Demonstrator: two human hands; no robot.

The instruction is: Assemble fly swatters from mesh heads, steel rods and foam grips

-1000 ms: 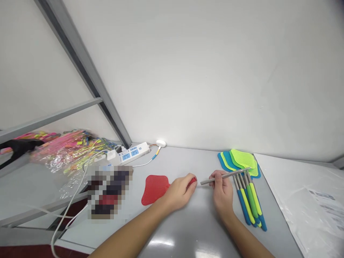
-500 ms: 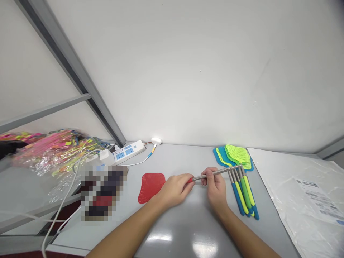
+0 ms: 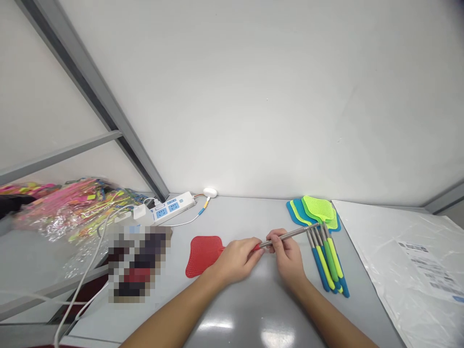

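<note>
A red fly swatter (image 3: 203, 256) with a perforated head and a metal telescopic shaft lies across both my hands. My left hand (image 3: 237, 260) is closed round it near the neck, just right of the head. My right hand (image 3: 288, 256) pinches the silvery shaft farther right, thumb on top. The shaft's far end slants up over a stack of blue and lime-green fly swatters (image 3: 322, 241), whose heads point to the wall and whose handles point toward me. The inside of my left grip is hidden.
A white plastic mailing bag (image 3: 409, 261) with a printed label covers the right side. A power strip (image 3: 174, 208) with cables and a small white device (image 3: 210, 193) stand at the back left. Clear-wrapped colourful goods (image 3: 79, 208) and a pixelated patch are farther left.
My right hand has slid slightly left along the shaft, closer to my left hand. The visible shaft looks shorter, its far end now further left. The left hand keeps its grip.
</note>
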